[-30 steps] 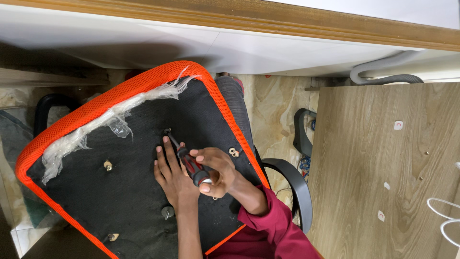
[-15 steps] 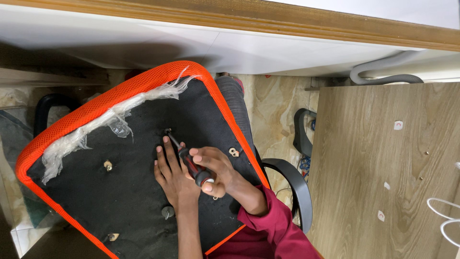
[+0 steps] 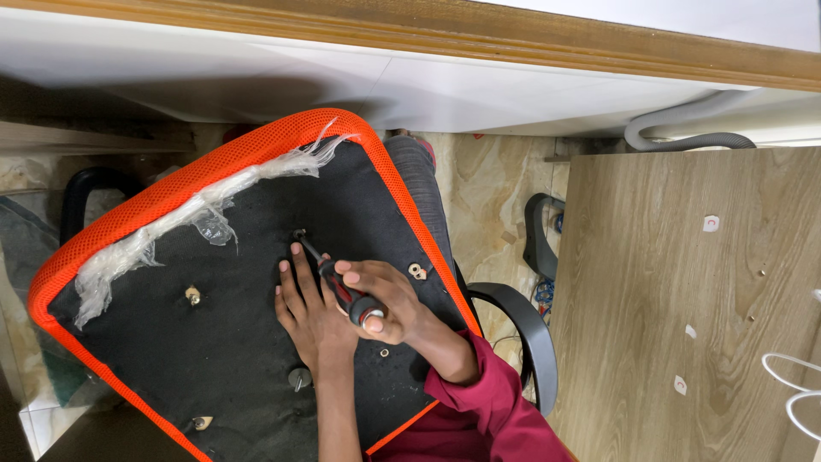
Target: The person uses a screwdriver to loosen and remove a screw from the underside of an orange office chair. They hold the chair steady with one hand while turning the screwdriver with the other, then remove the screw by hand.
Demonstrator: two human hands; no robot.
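Observation:
An upturned chair seat (image 3: 239,351) with a black fabric underside and an orange mesh rim lies in front of me. My right hand (image 3: 389,304) grips a red-and-black screwdriver (image 3: 342,291) whose tip meets a screw (image 3: 298,233) near the seat's middle. My left hand (image 3: 306,310) rests flat on the black fabric, fingers spread alongside the screwdriver shaft. Torn clear plastic wrap (image 3: 171,227) clings along the rim.
More screws and fittings dot the underside (image 3: 193,295), (image 3: 298,377), (image 3: 416,271). Black armrests (image 3: 530,334) lie right of the seat on a marbled floor. A wooden board (image 3: 684,299) fills the right side, with a grey hose (image 3: 684,128) and a white wall behind.
My right hand has turned slightly on the screwdriver handle; the fingers shifted around it. The left hand and the seat have stayed where they were.

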